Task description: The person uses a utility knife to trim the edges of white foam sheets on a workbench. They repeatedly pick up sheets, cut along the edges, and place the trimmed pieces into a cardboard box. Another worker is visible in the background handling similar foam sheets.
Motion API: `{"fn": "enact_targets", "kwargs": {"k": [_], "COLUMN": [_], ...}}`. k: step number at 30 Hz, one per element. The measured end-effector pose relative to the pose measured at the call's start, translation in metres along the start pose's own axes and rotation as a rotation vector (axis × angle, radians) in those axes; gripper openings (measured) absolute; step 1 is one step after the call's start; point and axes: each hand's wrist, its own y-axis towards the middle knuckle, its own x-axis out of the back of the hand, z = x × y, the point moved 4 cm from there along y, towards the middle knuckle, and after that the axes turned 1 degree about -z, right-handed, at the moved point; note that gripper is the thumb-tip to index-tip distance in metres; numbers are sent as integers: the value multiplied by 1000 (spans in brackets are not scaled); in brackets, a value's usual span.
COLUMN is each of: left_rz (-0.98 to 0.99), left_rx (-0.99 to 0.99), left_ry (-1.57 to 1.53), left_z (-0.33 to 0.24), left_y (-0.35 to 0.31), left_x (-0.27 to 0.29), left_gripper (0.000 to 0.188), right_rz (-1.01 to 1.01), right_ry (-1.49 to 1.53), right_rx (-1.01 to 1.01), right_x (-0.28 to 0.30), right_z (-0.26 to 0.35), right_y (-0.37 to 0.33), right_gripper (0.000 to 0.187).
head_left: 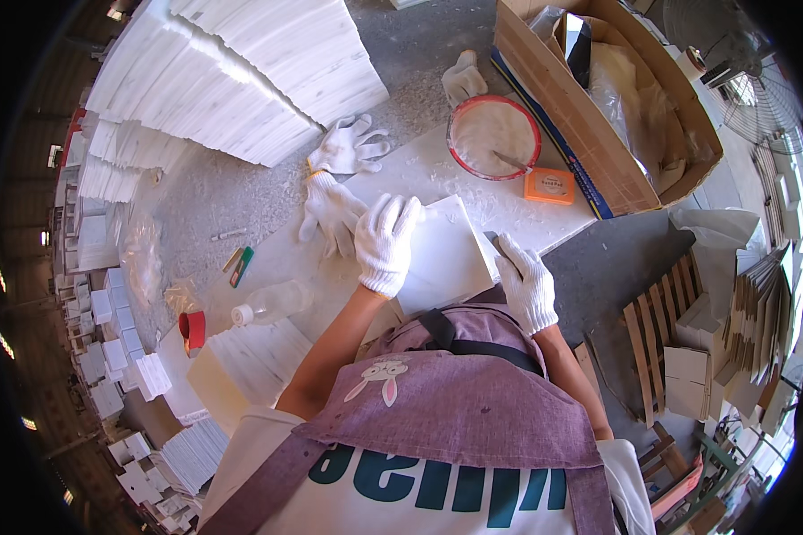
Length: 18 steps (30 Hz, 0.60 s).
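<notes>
A square white panel [451, 250] lies on the worktable in front of me. My left hand [386, 242], in a white knit glove, grips its left side with fingers close together; the thumb is hidden. At the panel's right edge, my gloved right hand [524, 283] is closed on a small dark grey flat piece [492, 238]. Mostly covered by the fingers, that piece's kind cannot be made out. Two spare white gloves, an upper one [351, 145] and a lower one [332, 214], lie left of the panel. Beyond it stands a red-rimmed bowl [493, 120] of whitish paste with a tool in it.
Tall stacks of white panels [232, 71] stand at the far left. An orange box [549, 186] sits beside the bowl, near a large cardboard carton [611, 134]. A clear bottle [272, 303], a green-handled cutter [241, 267] and a red cup [192, 328] are at left. A wooden pallet [656, 325] lies right.
</notes>
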Motion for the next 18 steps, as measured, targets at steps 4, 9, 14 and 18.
{"fn": "enact_targets", "kwargs": {"k": [4,9,14,18], "left_rz": [10,15,7,21], "left_rx": [4,-6,-17,-26], "left_ry": [2,38,38,50], "left_z": [0,0,-2,-2], "left_y": [-3,-5,-3,-2], "left_x": [-3,-3,-2,-1], "left_gripper": [41,42,42,41], "right_rz": [-13,-15,-16,-19], "right_ry": [-17,2,14,33], "right_rx": [20,7,1,-6], "right_x": [-2,-1,-2,-1], "right_z": [-8,-7,-9,-8], "right_y": [-2,-2,-2,-2], "right_gripper": [34,34,34,33]}}
